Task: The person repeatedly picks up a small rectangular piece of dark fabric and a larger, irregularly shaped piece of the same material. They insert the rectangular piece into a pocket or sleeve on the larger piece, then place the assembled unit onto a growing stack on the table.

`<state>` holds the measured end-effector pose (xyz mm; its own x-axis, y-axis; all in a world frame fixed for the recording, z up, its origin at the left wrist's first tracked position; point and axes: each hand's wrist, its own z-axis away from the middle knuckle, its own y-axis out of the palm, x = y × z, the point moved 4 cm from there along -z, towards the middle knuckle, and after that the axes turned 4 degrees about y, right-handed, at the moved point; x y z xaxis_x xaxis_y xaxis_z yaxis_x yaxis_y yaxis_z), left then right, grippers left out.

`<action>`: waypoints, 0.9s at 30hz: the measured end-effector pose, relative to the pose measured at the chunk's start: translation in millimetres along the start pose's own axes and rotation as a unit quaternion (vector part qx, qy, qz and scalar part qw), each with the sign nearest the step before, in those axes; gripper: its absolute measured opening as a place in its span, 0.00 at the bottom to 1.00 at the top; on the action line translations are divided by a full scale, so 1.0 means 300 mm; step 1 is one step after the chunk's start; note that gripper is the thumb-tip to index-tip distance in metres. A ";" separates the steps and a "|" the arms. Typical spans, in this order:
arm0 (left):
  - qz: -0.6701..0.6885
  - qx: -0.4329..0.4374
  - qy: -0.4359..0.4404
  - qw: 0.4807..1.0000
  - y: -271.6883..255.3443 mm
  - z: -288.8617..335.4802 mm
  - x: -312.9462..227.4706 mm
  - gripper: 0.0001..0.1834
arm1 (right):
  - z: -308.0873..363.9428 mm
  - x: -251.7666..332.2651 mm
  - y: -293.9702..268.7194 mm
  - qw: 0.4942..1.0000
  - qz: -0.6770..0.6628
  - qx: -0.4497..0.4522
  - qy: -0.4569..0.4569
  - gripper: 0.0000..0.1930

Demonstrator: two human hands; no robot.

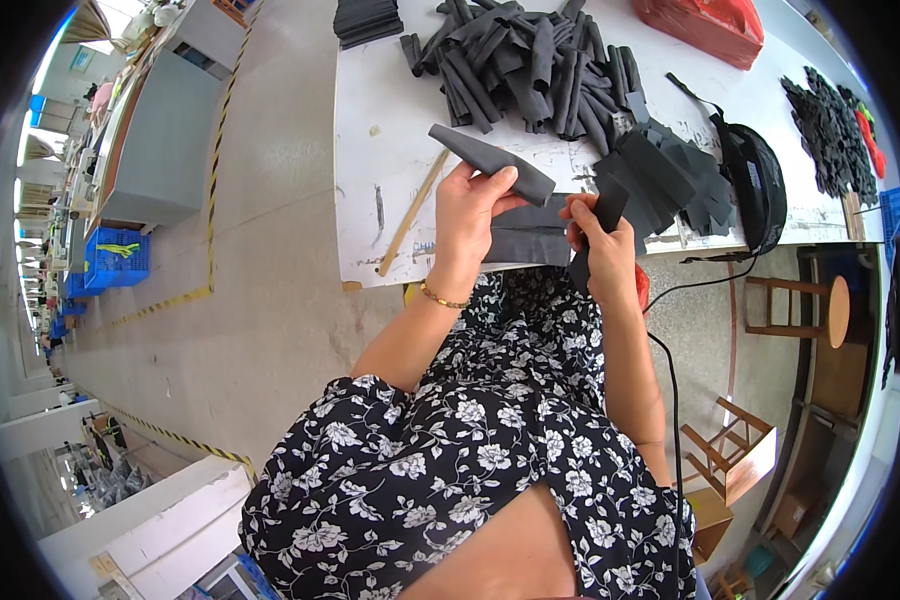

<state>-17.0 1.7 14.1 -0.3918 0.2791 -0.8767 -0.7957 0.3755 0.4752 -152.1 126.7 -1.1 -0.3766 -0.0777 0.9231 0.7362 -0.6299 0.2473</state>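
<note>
While clamping folded grey fabric [481,154] in left fingers [495,182], pinches black strip [612,203] in right fingers [588,218] by surface [358,232] edge.

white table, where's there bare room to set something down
The white table is mostly bare at left, between the black stack and the wooden stick. Another gap lies between the black pouch and the dark pile at right. Crowded: the middle, with rolled black pieces and fanned flat pieces.
</note>
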 end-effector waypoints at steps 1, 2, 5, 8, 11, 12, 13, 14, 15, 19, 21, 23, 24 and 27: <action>-0.004 -0.002 0.004 1.000 -0.006 0.002 0.002 0.16 | 0.001 -0.002 0.002 1.000 0.001 0.004 0.001 0.09; -0.004 -0.003 0.000 1.000 -0.010 0.002 0.006 0.17 | 0.000 -0.001 0.003 1.000 0.003 0.007 0.000 0.09; 0.000 0.004 -0.012 1.000 -0.021 0.005 0.011 0.20 | -0.026 0.006 -0.020 0.988 0.132 -0.037 -0.068 0.10; 0.018 0.024 -0.023 0.999 -0.023 0.017 0.011 0.22 | -0.104 0.040 -0.062 0.903 0.362 -0.157 -0.167 0.13; 0.047 0.047 -0.034 0.997 0.006 0.015 0.030 0.22 | -0.218 0.019 -0.134 0.848 0.456 -0.170 -0.212 0.24; 0.048 0.051 -0.040 0.997 0.015 0.018 0.036 0.22 | -0.238 0.013 -0.158 0.833 0.476 -0.175 -0.223 0.27; 0.050 0.057 -0.047 0.996 0.024 0.021 0.040 0.23 | -0.254 -0.004 -0.169 0.816 0.498 -0.159 -0.246 0.34; 0.031 0.052 -0.042 0.997 0.016 0.028 0.036 0.22 | -0.227 0.018 -0.132 0.788 0.532 -0.152 -0.271 0.40; 0.022 0.045 -0.038 0.998 0.005 0.027 0.043 0.20 | -0.203 0.022 -0.115 0.769 0.543 -0.159 -0.298 0.41; -0.019 0.019 -0.015 1.000 -0.027 0.028 0.083 0.12 | -0.111 0.028 -0.039 0.809 0.431 -0.154 -0.367 0.29; -0.072 0.021 -0.017 0.997 -0.007 0.038 0.098 0.13 | -0.075 -0.017 -0.004 0.982 0.130 0.001 -0.139 0.27; -0.118 0.058 -0.010 0.991 -0.003 0.057 0.114 0.11 | 0.006 -0.036 0.024 0.967 0.154 0.037 -0.198 0.19; -0.143 0.080 -0.026 0.986 0.011 0.069 0.126 0.10 | 0.045 -0.038 0.024 0.959 0.188 0.042 -0.206 0.15; -0.236 0.135 -0.063 0.960 0.086 0.116 0.127 0.07 | 0.116 -0.088 -0.063 0.979 0.150 0.013 -0.136 0.11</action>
<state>-36.2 52.8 -4.4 0.0560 0.1196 -0.9912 -0.7155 0.6973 0.0437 -136.5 167.6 -19.8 0.0192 -0.0452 0.9988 0.8059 -0.5905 -0.0422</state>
